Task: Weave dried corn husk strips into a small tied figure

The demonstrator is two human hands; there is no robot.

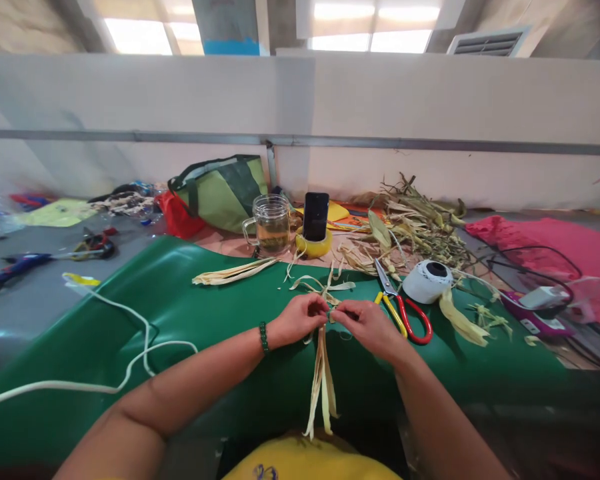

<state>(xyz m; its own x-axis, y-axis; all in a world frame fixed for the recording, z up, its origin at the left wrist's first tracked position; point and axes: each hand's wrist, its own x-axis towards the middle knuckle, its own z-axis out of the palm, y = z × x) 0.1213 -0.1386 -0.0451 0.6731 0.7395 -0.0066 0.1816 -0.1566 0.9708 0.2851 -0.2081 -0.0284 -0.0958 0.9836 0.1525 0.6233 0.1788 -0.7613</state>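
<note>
My left hand point(303, 319) and my right hand point(367, 325) meet over the green mat, fingers pinched together. Between them is a bundle of dried corn husk strips point(323, 380), its long ends hanging toward me and shorter curled ends spreading out beyond my fingers. My left fingertips close on the middle of the bundle. The right thumb and forefinger pinch at the same spot, where a thin thread seems to loop; the exact grip is hidden. Red-handled scissors point(415, 320) and yellow-handled pliers or snips point(394, 313) lie just right of my right hand.
Behind the green mat point(220, 313) stand a glass mug point(271, 227) of tea and a phone point(315, 217) on a yellow tape roll point(314, 245). A thread cone point(427, 281) lies right, below piled husks point(420, 227). A white cable point(125, 310) crosses the left; loose husk strips point(235, 272) lie behind.
</note>
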